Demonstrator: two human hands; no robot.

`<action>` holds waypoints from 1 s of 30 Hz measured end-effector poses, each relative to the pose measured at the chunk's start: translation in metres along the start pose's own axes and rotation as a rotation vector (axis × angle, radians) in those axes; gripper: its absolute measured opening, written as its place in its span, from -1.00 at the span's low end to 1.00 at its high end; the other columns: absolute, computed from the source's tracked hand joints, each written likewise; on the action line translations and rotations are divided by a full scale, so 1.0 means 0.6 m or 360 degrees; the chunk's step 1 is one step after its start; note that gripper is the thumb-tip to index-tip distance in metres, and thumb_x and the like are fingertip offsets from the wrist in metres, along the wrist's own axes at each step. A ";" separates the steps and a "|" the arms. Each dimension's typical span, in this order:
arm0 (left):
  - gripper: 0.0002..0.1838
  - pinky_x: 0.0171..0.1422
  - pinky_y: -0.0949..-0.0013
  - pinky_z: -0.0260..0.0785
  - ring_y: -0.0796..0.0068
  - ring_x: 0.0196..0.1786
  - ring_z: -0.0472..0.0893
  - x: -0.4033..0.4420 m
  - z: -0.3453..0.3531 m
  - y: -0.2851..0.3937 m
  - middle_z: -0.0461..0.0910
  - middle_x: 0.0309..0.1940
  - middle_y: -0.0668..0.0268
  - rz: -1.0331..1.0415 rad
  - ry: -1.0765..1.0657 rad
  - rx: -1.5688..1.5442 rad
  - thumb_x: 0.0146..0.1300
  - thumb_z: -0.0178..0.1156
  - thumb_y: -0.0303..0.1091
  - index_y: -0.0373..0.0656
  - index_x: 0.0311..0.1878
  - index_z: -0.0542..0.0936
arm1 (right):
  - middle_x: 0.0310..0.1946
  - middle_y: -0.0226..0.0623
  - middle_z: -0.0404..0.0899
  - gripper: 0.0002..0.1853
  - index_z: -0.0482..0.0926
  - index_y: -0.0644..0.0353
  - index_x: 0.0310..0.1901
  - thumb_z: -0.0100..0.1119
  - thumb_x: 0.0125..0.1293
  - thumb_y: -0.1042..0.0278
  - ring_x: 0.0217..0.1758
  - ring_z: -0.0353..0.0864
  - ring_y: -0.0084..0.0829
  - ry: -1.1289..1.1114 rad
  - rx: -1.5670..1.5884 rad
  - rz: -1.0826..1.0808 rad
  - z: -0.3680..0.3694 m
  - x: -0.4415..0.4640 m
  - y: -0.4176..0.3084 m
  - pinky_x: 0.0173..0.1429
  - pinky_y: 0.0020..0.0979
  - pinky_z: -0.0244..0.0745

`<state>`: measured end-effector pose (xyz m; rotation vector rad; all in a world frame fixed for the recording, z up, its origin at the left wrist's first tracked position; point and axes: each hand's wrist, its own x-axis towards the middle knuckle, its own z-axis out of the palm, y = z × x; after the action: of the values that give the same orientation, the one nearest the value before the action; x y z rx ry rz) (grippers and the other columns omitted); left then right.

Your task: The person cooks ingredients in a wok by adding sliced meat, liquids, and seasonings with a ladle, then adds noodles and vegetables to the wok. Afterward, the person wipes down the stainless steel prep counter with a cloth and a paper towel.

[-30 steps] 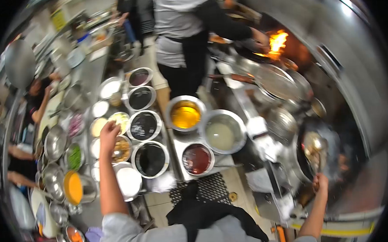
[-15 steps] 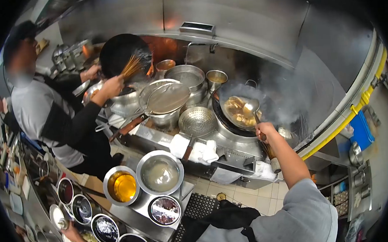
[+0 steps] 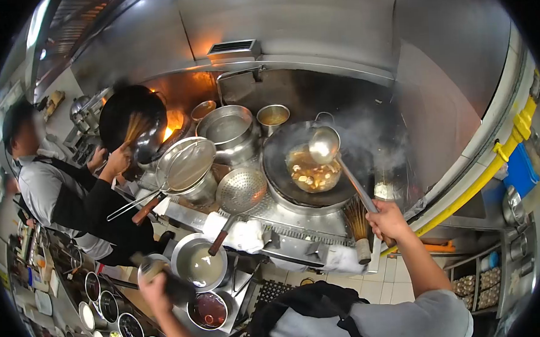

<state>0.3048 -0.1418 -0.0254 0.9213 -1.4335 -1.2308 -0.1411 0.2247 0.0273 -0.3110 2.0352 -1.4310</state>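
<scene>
My right hand is wrapped round the handle of a metal ladle, whose bowl is over the wok. Brown sauce with pale pieces lies in the wok, and smoke rises from it. At the lower left, my left hand grips a dark bottle, blurred by motion and tilted over the prep trolley. Beside the bottle are a pot of cloudy liquid and a bowl of red sauce.
A co-worker at the left holds a bamboo brush at another wok, near a flame. A perforated skimmer, a mesh strainer and a metal pot stand between the woks. Another brush rests at the stove edge.
The view has swung right toward the stove. My left hand has moved from the containers at the left to beside the cloudy pot, with a bottle in it. The ladle is raised higher.
</scene>
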 end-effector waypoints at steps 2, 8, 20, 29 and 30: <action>-0.43 0.02 0.38 0.42 0.47 -0.11 0.56 0.022 0.173 0.000 0.60 -0.14 0.28 -0.0079 -0.0471 0.0172 -0.03 0.39 -0.32 -0.29 0.10 0.51 | -0.65 -0.42 0.39 -0.54 0.41 0.31 0.20 0.12 0.23 0.55 -0.78 0.30 -0.60 -0.0113 0.0165 0.0085 -0.039 -0.016 -0.002 -0.74 -0.50 0.18; -0.20 0.06 0.21 0.45 0.13 -0.08 0.64 0.099 0.580 0.002 0.67 -0.15 0.07 0.0313 -0.1371 0.1310 -0.23 0.54 -0.05 -0.19 0.14 0.53 | -0.63 -0.45 0.37 -0.48 0.35 0.26 0.28 0.10 0.26 0.59 -0.78 0.27 -0.63 -0.0344 0.0282 0.0147 -0.089 -0.039 -0.002 -0.74 -0.51 0.18; -0.17 0.11 0.16 0.45 0.11 0.03 0.61 0.122 0.838 -0.011 0.65 -0.10 0.11 0.0643 -0.1627 0.2116 -0.31 0.55 0.05 -0.11 0.10 0.55 | -0.61 -0.48 0.35 -0.85 0.50 0.21 -0.11 0.09 0.29 0.51 -0.76 0.28 -0.64 -0.0377 0.0541 0.0246 -0.106 0.007 0.010 -0.75 -0.48 0.17; -0.19 0.05 0.27 0.48 0.30 -0.08 0.67 0.169 0.834 -0.050 0.68 -0.14 0.13 0.0463 -0.1318 0.1050 -0.24 0.58 -0.07 -0.32 0.09 0.53 | -0.58 -0.42 0.39 -0.75 0.44 0.20 0.01 0.08 0.29 0.51 -0.75 0.24 -0.63 -0.0361 0.1062 0.0424 -0.106 0.053 0.023 -0.71 -0.49 0.12; -0.22 0.04 0.31 0.48 0.39 -0.11 0.66 0.171 0.831 -0.052 0.68 -0.15 0.16 0.0310 -0.1329 0.0730 -0.21 0.58 -0.12 -0.35 0.08 0.52 | -0.58 -0.42 0.38 -0.74 0.44 0.19 0.01 0.08 0.29 0.51 -0.75 0.23 -0.64 -0.0403 0.1148 0.0429 -0.107 0.066 0.034 -0.71 -0.49 0.10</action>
<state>-0.2050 -0.1342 -0.0303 0.5308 -2.4791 -1.2106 -0.2076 0.2608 0.0084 0.0858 1.2017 -1.7302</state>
